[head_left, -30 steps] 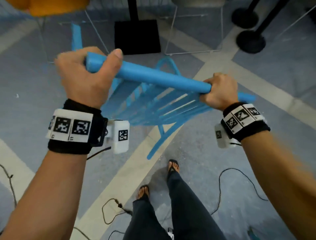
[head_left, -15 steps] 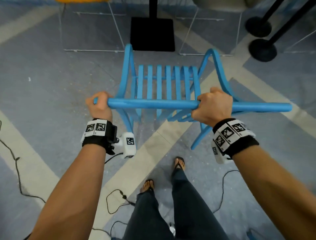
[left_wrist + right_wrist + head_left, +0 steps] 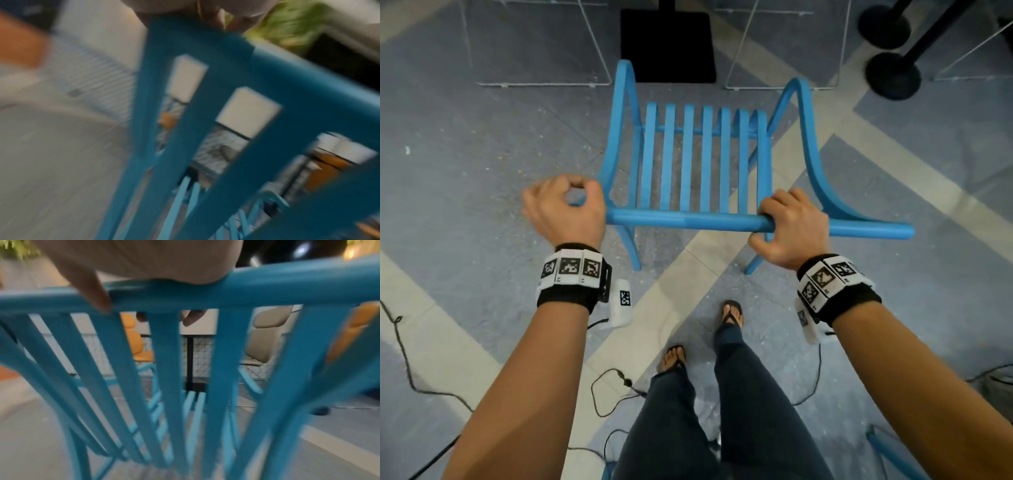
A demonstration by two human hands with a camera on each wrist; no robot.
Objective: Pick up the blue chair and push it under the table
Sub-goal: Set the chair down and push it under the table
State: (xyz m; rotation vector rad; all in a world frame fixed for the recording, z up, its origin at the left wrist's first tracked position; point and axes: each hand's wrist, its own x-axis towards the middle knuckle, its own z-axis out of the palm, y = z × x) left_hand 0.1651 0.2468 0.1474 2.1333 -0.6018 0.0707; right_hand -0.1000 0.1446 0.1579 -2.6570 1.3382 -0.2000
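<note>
A: Blue wood fills the middle of the head view. The chair (image 3: 705, 164) stands upright on the floor (image 3: 482, 154), seat slats towards the top of the frame, its top rail across the centre.

B: And the hands?

A: The right hand (image 3: 791, 229) is at centre right, its fingers curled over the rail and the thumb below it. The left hand (image 3: 565, 209), at centre left, is off the rail end, just beside it; fingers and thumb make a loose ring around nothing.

B: Where is the table?

A: Only its black base (image 3: 667, 41) shows, at the top centre, just beyond the front legs. The top is not visible, so I cannot tell how far the seat is under.

B: How should the push be done well?

A: I think both hands should be on the rail, spaced evenly, and push straight up the frame. One hand at the right would turn the chair. The wire frames (image 3: 534, 44) at the upper left and upper right leave a narrow lane.
</note>
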